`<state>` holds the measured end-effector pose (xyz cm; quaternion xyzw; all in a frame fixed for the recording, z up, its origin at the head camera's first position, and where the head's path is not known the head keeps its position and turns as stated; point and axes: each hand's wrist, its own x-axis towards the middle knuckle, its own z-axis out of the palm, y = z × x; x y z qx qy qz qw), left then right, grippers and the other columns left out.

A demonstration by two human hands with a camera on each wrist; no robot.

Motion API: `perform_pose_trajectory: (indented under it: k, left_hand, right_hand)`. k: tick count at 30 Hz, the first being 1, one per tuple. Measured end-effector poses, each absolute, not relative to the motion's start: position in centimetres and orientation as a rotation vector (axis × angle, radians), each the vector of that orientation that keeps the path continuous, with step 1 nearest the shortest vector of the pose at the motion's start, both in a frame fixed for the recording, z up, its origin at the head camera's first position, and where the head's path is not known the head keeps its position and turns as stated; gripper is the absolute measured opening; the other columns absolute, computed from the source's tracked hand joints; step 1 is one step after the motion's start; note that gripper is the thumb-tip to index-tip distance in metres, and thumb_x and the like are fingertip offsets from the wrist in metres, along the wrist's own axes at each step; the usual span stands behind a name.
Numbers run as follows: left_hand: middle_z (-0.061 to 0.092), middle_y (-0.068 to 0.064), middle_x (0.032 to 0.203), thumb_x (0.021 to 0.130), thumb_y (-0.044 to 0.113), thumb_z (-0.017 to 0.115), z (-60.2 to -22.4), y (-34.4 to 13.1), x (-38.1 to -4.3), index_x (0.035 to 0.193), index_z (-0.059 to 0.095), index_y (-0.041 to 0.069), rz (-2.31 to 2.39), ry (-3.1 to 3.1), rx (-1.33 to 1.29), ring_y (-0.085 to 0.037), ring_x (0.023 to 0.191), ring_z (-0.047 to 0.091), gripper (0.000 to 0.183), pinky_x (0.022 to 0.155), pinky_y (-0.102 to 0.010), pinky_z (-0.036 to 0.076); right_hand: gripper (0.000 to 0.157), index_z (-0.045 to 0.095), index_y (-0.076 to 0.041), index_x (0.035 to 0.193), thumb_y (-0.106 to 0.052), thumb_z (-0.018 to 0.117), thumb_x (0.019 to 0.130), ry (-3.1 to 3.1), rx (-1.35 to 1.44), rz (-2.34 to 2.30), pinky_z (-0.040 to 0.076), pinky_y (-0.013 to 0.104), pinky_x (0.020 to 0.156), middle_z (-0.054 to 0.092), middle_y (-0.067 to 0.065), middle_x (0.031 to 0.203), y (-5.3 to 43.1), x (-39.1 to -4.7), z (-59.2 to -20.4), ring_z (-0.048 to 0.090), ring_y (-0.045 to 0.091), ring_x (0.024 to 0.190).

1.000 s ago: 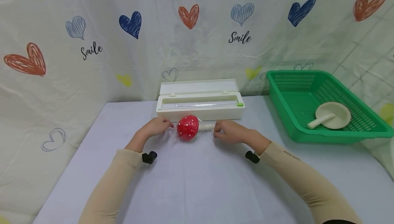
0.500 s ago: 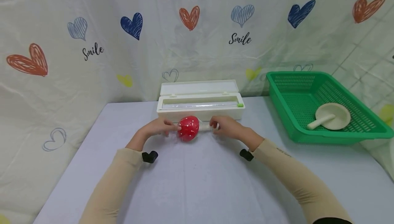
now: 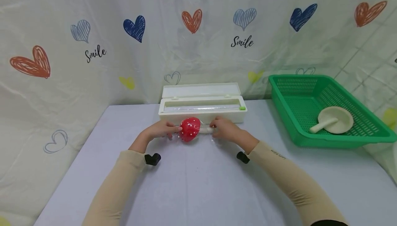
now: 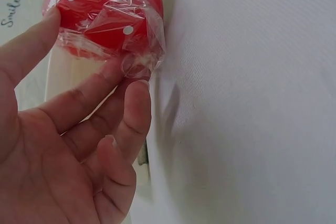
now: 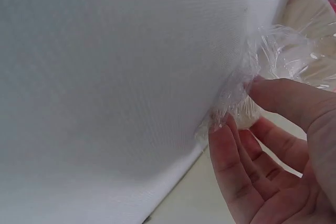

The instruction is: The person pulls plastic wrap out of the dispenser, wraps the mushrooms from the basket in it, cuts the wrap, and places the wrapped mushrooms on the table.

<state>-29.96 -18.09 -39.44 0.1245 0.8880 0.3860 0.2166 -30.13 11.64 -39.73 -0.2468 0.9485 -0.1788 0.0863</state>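
A toy mushroom [image 3: 190,129] with a red, white-dotted cap and pale stem lies sideways on the table, wrapped in crinkled cling film [image 5: 286,51]. My left hand [image 3: 159,129] is at the cap end. In the left wrist view, its thumb rests on the red cap [image 4: 105,11] while the index fingertip reaches beneath the film; the other fingers curl loosely. At the stem end, my right hand [image 3: 226,128] pinches bunched film between thumb and fingers, as the right wrist view shows. Part of the stem is hidden behind this hand.
Behind the mushroom stands a white cling film dispenser [image 3: 203,117], lid raised, with a roll inside and a green slider. A green basket [image 3: 344,141] at the right holds another mushroom shape [image 3: 336,119], all cream. A printed curtain [image 3: 211,57] hangs behind the table.
My left hand has moved slightly right, bringing its thumb onto the cap. My right hand has shifted left along the stem, gathering film. The mushroom has stayed nearly in place.
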Motion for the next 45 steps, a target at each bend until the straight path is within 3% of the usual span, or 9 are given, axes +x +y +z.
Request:
perform_pose_trajectory:
  k: [5,13,23,29,37,45]
  left_hand:
    - [0.066,-0.010,0.083,0.100,0.041,0.062,-39.6,-18.0,-30.0,0.099,0.073,0.005,1.086,2.462,0.351,-0.021,0.086,0.058,0.038,0.075,-0.033,0.047]
    - [0.067,-0.009,0.084,0.100,0.040,0.062,-40.0,-18.0,-30.0,0.094,0.073,0.007,1.108,2.461,0.352,-0.021,0.083,0.060,0.036,0.073,-0.032,0.047]
    - [0.071,-0.008,0.106,0.102,0.041,0.056,-40.2,-18.2,-29.6,0.117,0.074,0.004,1.157,2.440,0.324,-0.023,0.093,0.065,0.045,0.082,-0.037,0.050]
    - [0.072,-0.009,0.115,0.104,0.038,0.053,-40.3,-18.2,-29.5,0.120,0.074,0.002,1.210,2.426,0.326,-0.022,0.095,0.067,0.045,0.083,-0.038,0.050]
    - [0.071,-0.011,0.116,0.106,0.033,0.054,-40.7,-17.9,-29.5,0.124,0.070,-0.003,1.346,2.335,0.332,-0.022,0.093,0.068,0.043,0.081,-0.034,0.051]
    - [0.065,-0.019,0.124,0.107,0.026,0.054,-40.8,-17.9,-29.6,0.126,0.060,-0.006,1.548,2.248,0.248,-0.029,0.107,0.067,0.038,0.096,-0.038,0.055]
  right_hand:
    - [0.035,0.070,0.004,0.121,-0.005,0.080,0.088,2.828,-0.683,-0.532,0.054,0.038,0.090,0.062,0.012,0.112,11.3,-30.2,-39.8,0.058,0.025,0.100]
    - [0.022,0.070,0.001,0.110,-0.002,0.075,0.089,2.833,-0.685,-0.597,0.054,0.037,0.084,0.067,0.009,0.101,11.4,-30.0,-40.0,0.058,0.022,0.090]
    - [0.023,0.069,-0.002,0.110,-0.003,0.073,0.087,2.839,-0.724,-0.784,0.052,0.039,0.082,0.070,0.011,0.106,12.8,-29.8,-39.6,0.059,0.024,0.090]
    - [0.024,0.067,-0.002,0.112,-0.004,0.072,0.089,2.791,-0.732,-0.967,0.052,0.034,0.075,0.071,0.014,0.108,13.6,-30.1,-40.1,0.061,0.023,0.088]
    - [0.032,0.062,0.005,0.119,-0.001,0.068,0.089,2.576,-0.588,-1.338,0.053,0.031,0.077,0.063,0.017,0.113,14.2,-30.1,-40.1,0.064,0.027,0.094]
    - [0.039,0.066,0.006,0.124,-0.001,0.076,0.087,2.511,-0.622,-1.358,0.053,0.029,0.077,0.067,0.017,0.116,14.3,-29.8,-40.0,0.064,0.024,0.092]
